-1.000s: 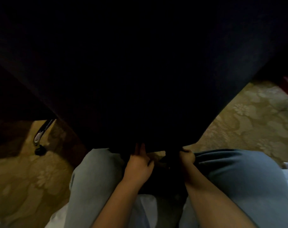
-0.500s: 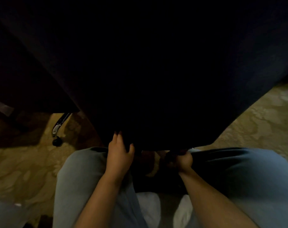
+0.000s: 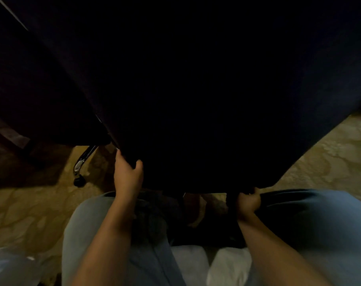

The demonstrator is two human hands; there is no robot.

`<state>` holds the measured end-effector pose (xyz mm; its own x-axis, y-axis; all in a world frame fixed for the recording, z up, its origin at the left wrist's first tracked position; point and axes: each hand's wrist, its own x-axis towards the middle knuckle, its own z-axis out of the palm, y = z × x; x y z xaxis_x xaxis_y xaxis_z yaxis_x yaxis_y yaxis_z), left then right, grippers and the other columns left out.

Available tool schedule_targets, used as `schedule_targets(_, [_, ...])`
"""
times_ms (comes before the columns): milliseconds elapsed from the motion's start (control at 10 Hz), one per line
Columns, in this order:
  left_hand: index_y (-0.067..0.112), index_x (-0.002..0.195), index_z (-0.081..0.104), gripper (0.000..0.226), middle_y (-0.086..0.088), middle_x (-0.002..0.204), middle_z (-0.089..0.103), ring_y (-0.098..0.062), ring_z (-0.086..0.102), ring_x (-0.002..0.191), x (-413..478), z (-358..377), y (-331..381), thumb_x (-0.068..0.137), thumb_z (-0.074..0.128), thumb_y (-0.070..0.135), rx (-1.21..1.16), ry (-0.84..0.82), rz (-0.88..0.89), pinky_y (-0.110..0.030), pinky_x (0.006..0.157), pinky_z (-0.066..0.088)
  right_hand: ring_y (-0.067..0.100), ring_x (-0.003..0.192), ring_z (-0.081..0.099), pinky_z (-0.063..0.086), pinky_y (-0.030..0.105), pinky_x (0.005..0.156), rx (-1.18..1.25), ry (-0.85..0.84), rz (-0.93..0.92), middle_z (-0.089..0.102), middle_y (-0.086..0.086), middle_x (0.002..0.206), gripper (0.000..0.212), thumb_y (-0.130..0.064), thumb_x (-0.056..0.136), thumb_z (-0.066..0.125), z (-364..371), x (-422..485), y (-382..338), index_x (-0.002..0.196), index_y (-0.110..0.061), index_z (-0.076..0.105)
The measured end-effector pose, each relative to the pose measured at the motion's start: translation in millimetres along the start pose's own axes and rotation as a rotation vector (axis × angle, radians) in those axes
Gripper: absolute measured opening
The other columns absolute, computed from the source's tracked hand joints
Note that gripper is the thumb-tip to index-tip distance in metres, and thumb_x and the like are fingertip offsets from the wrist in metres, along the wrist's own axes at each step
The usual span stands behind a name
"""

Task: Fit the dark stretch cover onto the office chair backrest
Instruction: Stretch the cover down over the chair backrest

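We look down on two bare hands at the lower edge of a dark stretch cover. The left hand grips the cover's lower left corner, thumb on the near face and fingers curled behind the edge. The right hand is balled into a fist, bunching the hem near the bottom right. The cover hangs in front of us as one broad, nearly black sheet that fills the upper frame and narrows toward the hands. We cannot tell where the fabric ends and the chair backrest begins.

Below the hands we see two knees in pale blue jeans, one under each forearm, with two white patches of cloth between them at the bottom edge.

To the left of the cover, one chrome chair leg slopes down to one black caster. The floor is a tan carpet with a raised floral pattern, showing on both sides. The room is dim, with deep shadow at the upper left.
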<state>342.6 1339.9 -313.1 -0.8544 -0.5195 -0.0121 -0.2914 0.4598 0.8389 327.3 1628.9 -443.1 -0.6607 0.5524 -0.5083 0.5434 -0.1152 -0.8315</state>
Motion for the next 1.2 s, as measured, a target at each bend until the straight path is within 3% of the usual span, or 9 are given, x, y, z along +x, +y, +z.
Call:
schedule_targets(100, [0.017,0.152,0.017,0.068,-0.005,0.143,0.044,-0.011,0.048,0.112,7.2,-4.6,-1.3,0.095,0.054,0.014,-0.055,0.018,0.016,-0.026,0.083,0.041,0.011,0.067,0.048,0.048,0.021,0.068,-0.162,-0.164,-0.025,0.049,-0.004,0.079,0.026,0.006,0.084,0.056,17.9,-10.5,14.2,0.093,-0.018,0.056])
schedule_targets(200, [0.016,0.149,0.024,0.063,0.0,0.136,0.047,-0.007,0.045,0.106,8.5,-8.9,-2.7,0.094,0.054,0.012,-0.084,0.031,0.01,-0.024,0.081,0.041,0.02,0.08,0.058,0.053,0.04,0.087,-0.251,-0.291,-0.019,0.054,-0.002,0.084,0.036,0.003,0.082,0.059,36.3,3.1,36.9,0.088,-0.032,0.054])
schedule_targets(400, [0.013,0.139,0.038,0.054,0.005,0.12,0.05,-0.01,0.051,0.108,4.9,-14.3,-11.0,0.091,0.06,0.011,-0.138,0.012,0.028,-0.014,0.076,0.041,0.014,0.066,0.049,0.045,0.012,0.059,-0.192,-0.059,-0.066,0.045,-0.005,0.075,0.03,0.004,0.087,0.052,15.3,4.4,14.7,0.085,-0.025,0.045])
schedule_targets(500, [0.01,0.133,0.043,0.053,0.001,0.119,0.057,-0.012,0.055,0.104,-4.1,-13.4,-13.2,0.087,0.068,0.015,-0.075,0.009,0.071,-0.02,0.077,0.044,0.018,0.073,0.048,0.044,0.03,0.077,-0.05,0.044,-0.046,0.042,-0.007,0.076,0.036,0.005,0.087,0.05,6.3,14.5,7.9,0.09,-0.029,0.04])
schedule_targets(700, [0.013,0.11,0.055,0.04,0.004,0.099,0.064,-0.012,0.062,0.09,-23.0,-10.6,-3.9,0.079,0.076,0.028,0.038,0.06,0.2,-0.031,0.074,0.054,0.023,0.086,0.052,0.049,0.032,0.085,-0.097,-0.037,-0.116,0.052,0.001,0.084,0.029,0.01,0.084,0.053,23.1,3.7,16.2,0.087,-0.019,0.048])
schedule_targets(800, [0.014,0.1,0.058,0.04,0.007,0.088,0.066,-0.01,0.065,0.083,-28.3,-9.6,2.5,0.073,0.081,0.033,0.053,0.017,0.232,-0.029,0.07,0.054,0.024,0.088,0.055,0.048,0.023,0.074,-0.277,-0.217,-0.144,0.057,0.006,0.094,0.023,0.003,0.086,0.056,34.6,-10.9,27.4,0.094,-0.018,0.052])
schedule_targets(900, [0.016,0.098,0.062,0.049,0.013,0.086,0.065,-0.002,0.064,0.081,-36.9,-8.3,8.2,0.063,0.077,0.047,-0.001,-0.075,0.243,-0.024,0.07,0.055,0.029,0.097,0.06,0.05,0.036,0.085,-0.431,-0.348,-0.139,0.06,0.008,0.1,0.025,-0.001,0.085,0.055,39.9,-15.6,35.7,0.095,-0.023,0.055])
schedule_targets(1000, [0.013,0.1,0.065,0.056,0.011,0.087,0.066,-0.003,0.065,0.082,-41.6,-2.3,9.2,0.06,0.076,0.051,-0.017,-0.119,0.259,-0.028,0.072,0.057,0.037,0.096,0.06,0.047,0.036,0.081,-0.35,-0.283,-0.141,0.061,0.015,0.09,0.025,0.008,0.085,0.052,33.2,-9.4,29.6,0.075,-0.015,0.055])
schedule_targets(1200, [0.026,0.076,0.06,0.023,0.012,0.072,0.064,0.005,0.062,0.069,-60.8,14.4,14.6,0.071,0.082,0.033,0.013,-0.204,0.229,-0.012,0.063,0.049,0.027,0.081,0.058,0.041,0.026,0.071,-0.173,-0.127,-0.061,0.054,0.004,0.083,0.021,0.005,0.091,0.049,10.0,1.0,6.3,0.104,-0.01,0.056])
